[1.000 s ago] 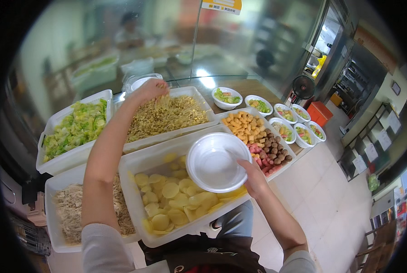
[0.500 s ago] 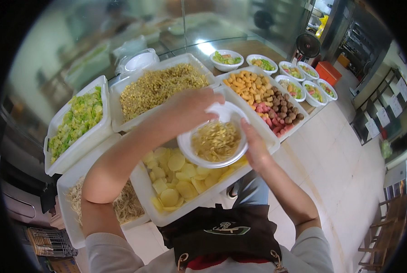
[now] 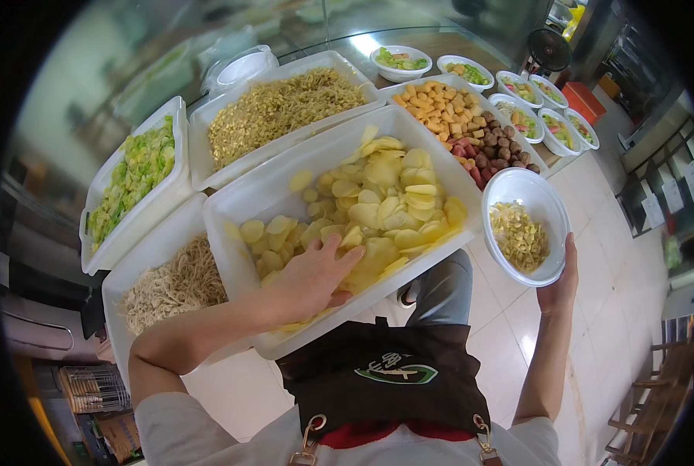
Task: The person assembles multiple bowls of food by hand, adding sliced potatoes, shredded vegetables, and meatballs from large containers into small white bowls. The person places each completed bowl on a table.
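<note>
Over the tray of potato slices [image 3: 378, 202], the left hand [image 3: 308, 276] lay fingers spread (touching them); the right hand [image 3: 560, 279] cupped a white bowl [image 3: 545, 206].

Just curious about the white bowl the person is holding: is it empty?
No, the white bowl in the right hand already holds a small heap of yellowish chopped food.

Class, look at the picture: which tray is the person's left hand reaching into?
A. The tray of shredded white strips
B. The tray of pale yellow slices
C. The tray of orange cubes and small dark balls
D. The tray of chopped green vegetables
B: the left hand lies on the pale yellow slices in the nearest tray, while the right hand holds a white bowl off to the side.
</note>
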Action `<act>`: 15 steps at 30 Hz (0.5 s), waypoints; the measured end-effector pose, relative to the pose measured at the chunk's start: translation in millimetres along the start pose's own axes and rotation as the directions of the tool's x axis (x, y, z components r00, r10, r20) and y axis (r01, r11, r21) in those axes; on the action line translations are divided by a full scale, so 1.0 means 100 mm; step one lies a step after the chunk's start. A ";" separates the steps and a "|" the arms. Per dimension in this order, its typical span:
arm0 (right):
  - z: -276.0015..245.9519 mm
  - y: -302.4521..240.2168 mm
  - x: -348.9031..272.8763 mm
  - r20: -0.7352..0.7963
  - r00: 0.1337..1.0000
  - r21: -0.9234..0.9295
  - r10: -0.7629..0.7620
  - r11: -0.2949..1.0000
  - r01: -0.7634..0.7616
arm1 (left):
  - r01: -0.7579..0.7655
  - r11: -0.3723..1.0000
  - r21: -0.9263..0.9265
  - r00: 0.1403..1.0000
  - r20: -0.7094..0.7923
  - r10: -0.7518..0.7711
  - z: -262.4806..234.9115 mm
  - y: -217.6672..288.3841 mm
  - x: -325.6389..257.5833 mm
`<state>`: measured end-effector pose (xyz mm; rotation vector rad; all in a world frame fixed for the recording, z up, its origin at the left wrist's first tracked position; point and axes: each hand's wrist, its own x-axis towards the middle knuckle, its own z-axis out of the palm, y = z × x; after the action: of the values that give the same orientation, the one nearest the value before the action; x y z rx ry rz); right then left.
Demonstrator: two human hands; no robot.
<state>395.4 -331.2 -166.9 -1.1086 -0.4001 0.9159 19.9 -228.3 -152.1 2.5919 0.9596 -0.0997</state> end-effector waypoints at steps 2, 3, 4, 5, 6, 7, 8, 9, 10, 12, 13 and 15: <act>0.04 0.01 -0.04 -0.012 1.000 0.042 0.009 0.999 -0.008 | -0.010 0.998 -0.060 0.999 -0.035 0.008 0.02 -0.03 0.04; 0.05 0.02 -0.05 -0.010 1.000 0.060 0.010 0.998 -0.009 | -0.015 0.996 -0.090 0.999 -0.052 0.010 0.03 -0.06 0.07; 0.09 0.04 -0.06 -0.003 1.000 0.081 0.012 0.997 -0.012 | -0.033 0.994 -0.108 0.997 -0.079 0.025 0.03 -0.12 0.10; 0.13 0.04 -0.07 0.026 1.000 0.091 0.018 0.996 -0.020 | -0.057 0.991 -0.124 0.993 -0.106 0.044 0.02 -0.23 0.16; 0.18 0.04 -0.07 0.055 0.998 0.100 0.024 0.995 -0.029 | -0.081 0.987 -0.139 0.989 -0.132 0.063 0.03 -0.33 0.21; 0.24 0.05 -0.08 0.086 0.996 0.110 0.027 0.993 -0.037 | -0.097 0.971 -0.219 0.986 -0.156 0.063 0.05 -0.44 0.25; 0.30 0.05 -0.07 0.086 0.996 0.102 0.030 0.994 -0.039 | -0.118 0.947 -0.297 0.981 -0.182 0.065 0.06 -0.54 0.31; 0.36 0.07 -0.07 0.086 0.996 0.093 0.033 0.995 -0.041 | -0.141 0.917 -0.373 0.976 -0.208 0.065 0.07 -0.62 0.33; 0.40 0.07 -0.08 0.083 0.996 0.082 0.035 0.996 -0.042 | -0.129 0.916 -0.380 0.977 -0.209 0.051 0.02 -0.62 0.34; 0.47 0.07 -0.09 0.083 0.996 0.071 0.040 0.996 -0.046 | -0.104 0.913 -0.394 0.977 -0.210 0.021 -0.11 -0.59 0.33; 0.48 0.07 -0.09 0.093 0.995 0.071 0.046 0.996 -0.053 | -0.115 0.902 -0.415 0.973 -0.231 0.018 -0.18 -0.57 0.32; 0.52 0.09 -0.09 0.105 0.993 0.061 0.059 0.996 -0.065 | -0.137 0.880 -0.456 0.963 -0.270 0.010 -0.33 -0.52 0.30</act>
<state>350.7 -306.7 -151.1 -1.0224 -0.4200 1.0371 7.8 -161.5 -143.9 2.2088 0.8391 0.4547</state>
